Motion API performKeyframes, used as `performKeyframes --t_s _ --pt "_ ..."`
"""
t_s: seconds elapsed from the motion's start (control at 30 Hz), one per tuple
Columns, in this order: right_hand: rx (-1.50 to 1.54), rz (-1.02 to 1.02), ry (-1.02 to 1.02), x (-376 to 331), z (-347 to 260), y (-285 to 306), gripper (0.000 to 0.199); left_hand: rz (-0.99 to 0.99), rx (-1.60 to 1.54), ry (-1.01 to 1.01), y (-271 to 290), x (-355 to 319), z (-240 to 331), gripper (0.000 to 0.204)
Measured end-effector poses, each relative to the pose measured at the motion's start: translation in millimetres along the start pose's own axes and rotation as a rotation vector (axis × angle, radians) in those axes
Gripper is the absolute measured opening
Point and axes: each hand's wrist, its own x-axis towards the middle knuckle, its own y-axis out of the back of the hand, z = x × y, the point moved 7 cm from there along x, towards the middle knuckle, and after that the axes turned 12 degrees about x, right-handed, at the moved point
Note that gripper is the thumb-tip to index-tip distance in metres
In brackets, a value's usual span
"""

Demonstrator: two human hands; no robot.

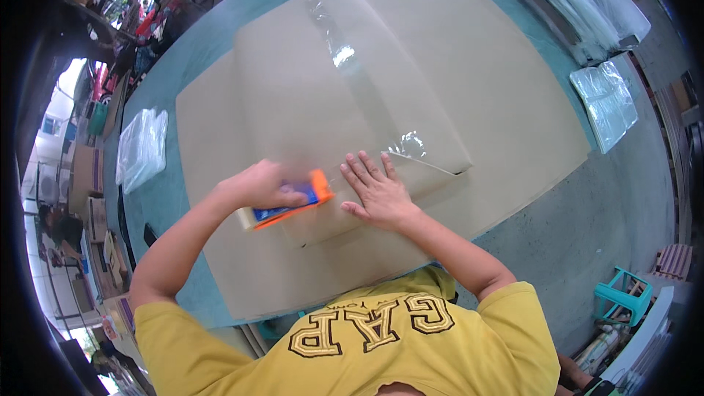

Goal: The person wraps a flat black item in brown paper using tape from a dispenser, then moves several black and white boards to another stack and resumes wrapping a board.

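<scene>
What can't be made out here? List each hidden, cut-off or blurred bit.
- Tape dispenser, head view: motion-blurred, its middle covered by the left hand; the tape roll is hidden.
- Cardboard near edge: hidden behind the yellow shirt.
- Under the right hand: the clear tape strip's end is covered.
- Shelves at left rim: too small and bent.

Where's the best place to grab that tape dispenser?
Grip the tape dispenser by its handle at the left end, coming from the left, as the left hand does. The orange cutter end points right, toward the right hand lying flat on the cardboard.
</scene>
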Motion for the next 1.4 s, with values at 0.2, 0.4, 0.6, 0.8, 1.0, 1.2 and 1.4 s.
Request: performKeyframes --t_s 0.2,0.4,0.6,0.8,1.0,1.2,1.4 --pt "0.068 -0.046 -0.025 4.2 -14.1 -3.3 0.070 -0.287 0.189 0.232 -35.2 -42.0 -50.1 0.039" --pt "-0.043 0.093 -0.135 -4.4 7.8 8.3 0.072 -0.730 1.149 0.055 -72.0 14.0 18.5 0.034" --pt "-0.135 0.148 -0.445 -11.1 93.0 57.2 0.078 -0.836 0.973 0.586 -115.5 -78.5 -107.7 0.033" --pt "-0.076 0.109 -0.211 38.0 22.4 2.2 0.085 0.465 0.175 0.872 -151.9 -173.3 -154.0 0.053" --pt "-0.009 -0.298 0.498 62.9 -145.4 -63.2 0.059 0.841 0.501 1.029 -211.1 -121.3 -52.2 0.049" --pt "-0.247 -0.447 0.779 53.0 -153.4 -104.8 0.029 1.131 -0.241 0.945 -227.6 -100.6 -27.2 0.033" --pt "-0.227 -0.512 0.674 -96.2 -38.7 3.8 0.017 1.220 -0.241 0.925 -217.0 -99.9 -29.0 0.034"
